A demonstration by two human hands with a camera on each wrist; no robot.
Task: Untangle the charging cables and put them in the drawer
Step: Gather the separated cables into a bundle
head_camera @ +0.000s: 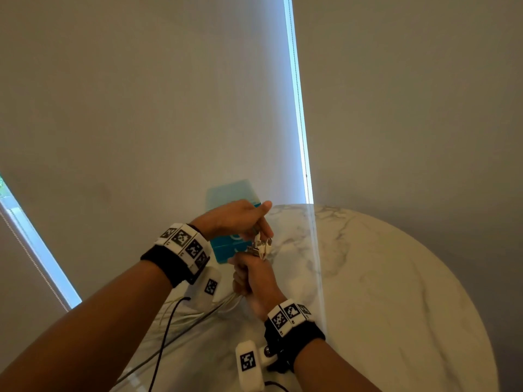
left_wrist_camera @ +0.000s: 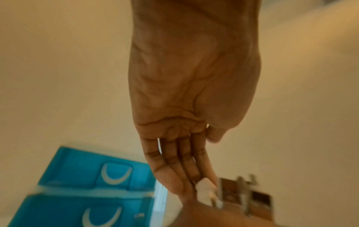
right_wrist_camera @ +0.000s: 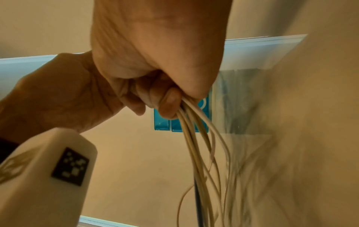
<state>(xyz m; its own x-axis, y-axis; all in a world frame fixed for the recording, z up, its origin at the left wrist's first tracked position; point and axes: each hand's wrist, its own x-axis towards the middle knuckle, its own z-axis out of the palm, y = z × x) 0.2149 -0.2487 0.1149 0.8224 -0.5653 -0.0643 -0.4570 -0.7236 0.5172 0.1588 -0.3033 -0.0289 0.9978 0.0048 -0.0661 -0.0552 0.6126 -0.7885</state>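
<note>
Upright — cables [right_wrist_camera: 196, 138], plugs [head_camera: 261, 246] topmost.

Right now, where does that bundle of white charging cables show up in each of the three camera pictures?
Head view: the white charging cables sit at centre, plug ends sticking up from the right hand, strands trailing lower left.
Left wrist view: only the blurred plug ends show, lower right, at the left hand's fingertips.
Right wrist view: the strands hang from the fist, centre to bottom.
Shared landmark: the blue drawer unit.
</note>
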